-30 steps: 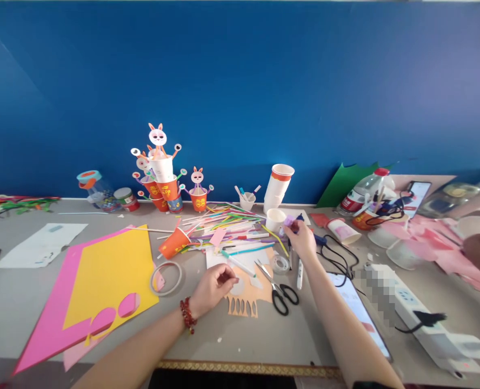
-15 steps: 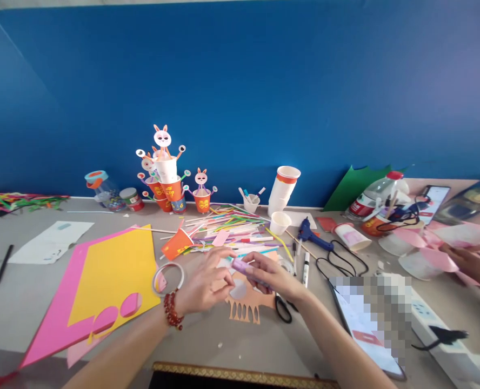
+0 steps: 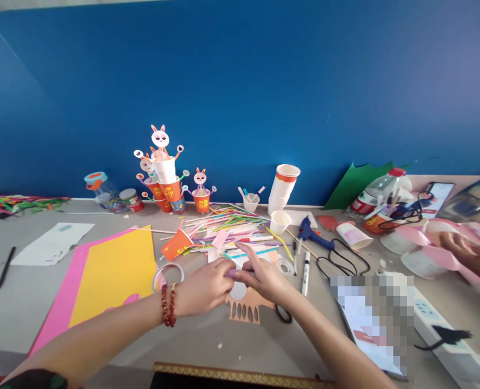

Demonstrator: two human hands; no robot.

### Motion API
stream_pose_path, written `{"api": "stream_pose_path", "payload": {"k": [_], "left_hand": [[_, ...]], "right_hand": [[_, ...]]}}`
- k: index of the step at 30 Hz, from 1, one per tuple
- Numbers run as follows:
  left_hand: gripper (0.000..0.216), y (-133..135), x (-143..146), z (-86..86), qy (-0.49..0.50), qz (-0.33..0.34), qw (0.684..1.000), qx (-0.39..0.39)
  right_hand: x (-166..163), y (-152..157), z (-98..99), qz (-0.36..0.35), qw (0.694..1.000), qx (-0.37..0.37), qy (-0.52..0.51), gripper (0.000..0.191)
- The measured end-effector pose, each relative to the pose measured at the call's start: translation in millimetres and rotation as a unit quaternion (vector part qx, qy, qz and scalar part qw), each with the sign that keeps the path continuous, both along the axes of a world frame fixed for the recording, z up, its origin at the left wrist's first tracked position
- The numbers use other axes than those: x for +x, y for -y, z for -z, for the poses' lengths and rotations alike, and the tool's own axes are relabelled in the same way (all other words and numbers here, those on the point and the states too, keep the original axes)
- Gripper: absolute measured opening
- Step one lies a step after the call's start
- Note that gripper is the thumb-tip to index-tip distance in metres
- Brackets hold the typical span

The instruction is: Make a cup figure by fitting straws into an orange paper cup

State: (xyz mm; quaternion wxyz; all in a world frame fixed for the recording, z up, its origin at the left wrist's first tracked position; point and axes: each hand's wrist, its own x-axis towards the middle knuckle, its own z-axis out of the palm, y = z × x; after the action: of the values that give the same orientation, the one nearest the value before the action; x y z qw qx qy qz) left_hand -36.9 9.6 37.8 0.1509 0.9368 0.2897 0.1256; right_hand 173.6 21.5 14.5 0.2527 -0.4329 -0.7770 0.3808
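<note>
My left hand (image 3: 202,286) and my right hand (image 3: 261,276) meet over the middle of the table. Both are closed on a small purple glue stick (image 3: 234,273), of which only a short piece shows between the fingers. A red bead bracelet (image 3: 167,305) sits on my left wrist. Under the hands lies a peach paper cutout (image 3: 246,312) with a fringed edge, and black scissors (image 3: 282,315) peek out beneath my right wrist. A tape ring (image 3: 167,273) lies just left of my left hand.
Yellow and pink sheets (image 3: 114,273) lie left. Behind the hands are coloured straws (image 3: 227,222), a tipped orange cup (image 3: 177,244), bunny cups (image 3: 164,175), stacked paper cups (image 3: 284,186), a blue glue gun (image 3: 310,231) and a marker (image 3: 305,265). Another person's hand (image 3: 462,248) works at the right by a power strip (image 3: 434,324).
My right hand brought the purple glue stick back from beside the glue gun to the centre. My left hand rose from the cutout and closed on the stick's end.
</note>
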Motion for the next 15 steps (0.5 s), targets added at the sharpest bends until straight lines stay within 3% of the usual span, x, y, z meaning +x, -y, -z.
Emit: {"api": "stream_pose_path", "payload": {"k": [5, 8, 10, 11, 12, 14, 15], "left_hand": [[0.007, 3.7, -9.1, -11.0, 0.072, 0.013, 0.974, -0.215], [0.008, -0.8, -25.7, -5.6, 0.129, 0.017, 0.888, -0.442], [0.016, -7.2, -41.3, 0.7, 0.137, 0.004, 0.834, -0.535], [0.017, -11.1, -48.9, 4.6, 0.135, -0.016, 0.842, -0.522], [0.016, -15.3, -55.6, 9.0, 0.127, -0.033, 0.874, -0.468], [0.008, -23.5, -64.1, 19.3, 0.099, -0.078, 0.957, -0.262], [0.006, -27.2, -65.4, 24.9, 0.075, -0.101, 0.979, -0.163]], "right_hand": [[2.2, 12.8, 3.9, -0.049, 0.975, 0.143, 0.162, 0.05], [14.0, 14.5, 2.2, -0.097, 0.961, 0.194, 0.17, 0.037], [27.0, 11.1, 0.5, -0.063, 0.975, 0.187, 0.105, 0.031], [33.2, 8.3, 0.3, -0.01, 0.985, 0.165, 0.055, 0.03], [38.0, 5.2, 0.8, 0.059, 0.99, 0.131, -0.006, 0.029], [41.0, -1.1, 4.0, 0.178, 0.969, 0.003, -0.17, 0.025], [38.9, -3.8, 6.6, 0.205, 0.941, -0.078, -0.258, 0.024]]}}
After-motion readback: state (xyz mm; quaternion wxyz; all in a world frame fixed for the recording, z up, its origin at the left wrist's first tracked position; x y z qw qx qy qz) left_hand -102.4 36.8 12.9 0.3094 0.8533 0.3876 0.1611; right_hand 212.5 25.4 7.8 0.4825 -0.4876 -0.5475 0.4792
